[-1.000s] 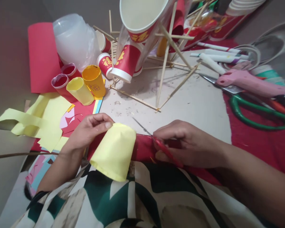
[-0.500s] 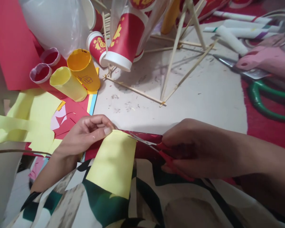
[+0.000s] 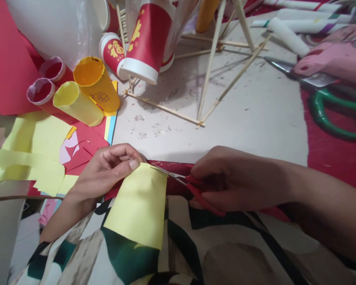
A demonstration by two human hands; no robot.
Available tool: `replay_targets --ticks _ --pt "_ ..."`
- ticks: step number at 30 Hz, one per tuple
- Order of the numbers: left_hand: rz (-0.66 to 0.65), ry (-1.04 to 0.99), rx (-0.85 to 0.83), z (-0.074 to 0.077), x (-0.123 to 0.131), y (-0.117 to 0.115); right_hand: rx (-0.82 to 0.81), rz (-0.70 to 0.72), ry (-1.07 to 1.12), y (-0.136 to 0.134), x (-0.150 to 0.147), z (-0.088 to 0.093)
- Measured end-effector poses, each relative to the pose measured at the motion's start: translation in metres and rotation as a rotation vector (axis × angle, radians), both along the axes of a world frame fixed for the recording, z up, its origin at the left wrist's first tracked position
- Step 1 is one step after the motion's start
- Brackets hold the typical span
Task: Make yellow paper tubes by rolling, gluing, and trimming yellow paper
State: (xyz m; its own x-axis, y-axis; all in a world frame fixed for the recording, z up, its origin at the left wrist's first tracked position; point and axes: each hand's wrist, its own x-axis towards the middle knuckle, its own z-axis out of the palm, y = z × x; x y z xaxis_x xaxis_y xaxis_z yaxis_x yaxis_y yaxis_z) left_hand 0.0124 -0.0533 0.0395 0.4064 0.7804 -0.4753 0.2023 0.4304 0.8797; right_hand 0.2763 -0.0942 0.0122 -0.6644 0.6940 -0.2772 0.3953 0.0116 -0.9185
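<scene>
My left hand (image 3: 112, 166) pinches the top edge of a yellow piece of paper (image 3: 139, 206) between thumb and fingers. The paper hangs over my patterned clothing, wider at the bottom than at the top. In my right hand (image 3: 225, 178) are scissors with red handles (image 3: 203, 198). Their blades, slightly apart, meet the paper's top right edge, pointing toward my left fingertips.
Paper tubes, one yellow (image 3: 77, 105) and one orange (image 3: 102, 85), stand left on the table with red ones behind. A stick frame (image 3: 166, 111) stands on a pale board (image 3: 255, 126). Green-handled scissors (image 3: 319, 113) lie right; yellow scraps (image 3: 32, 138) lie left.
The scissors and my right hand have moved left along the paper's top edge, closer to my left fingertips. My left hand keeps its pinch. The view has shifted slightly.
</scene>
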Motion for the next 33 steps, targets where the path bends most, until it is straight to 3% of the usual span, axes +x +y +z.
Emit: replay_targets --ticks 10,25,28,33 --pt "-0.060 0.007 -0.047 0.000 0.000 0.001 -0.098 0.070 0.051 0.004 0.000 0.006" --pt "0.013 -0.120 -0.167 0.002 -0.001 0.004 -0.111 0.020 0.119 0.003 0.000 0.004" --pt "0.094 -0.192 -0.183 -0.003 -0.002 0.003 -0.094 0.037 0.127 0.003 0.000 0.003" --pt "0.165 -0.228 -0.248 -0.023 -0.013 -0.007 0.106 -0.027 0.019 0.004 -0.001 -0.002"
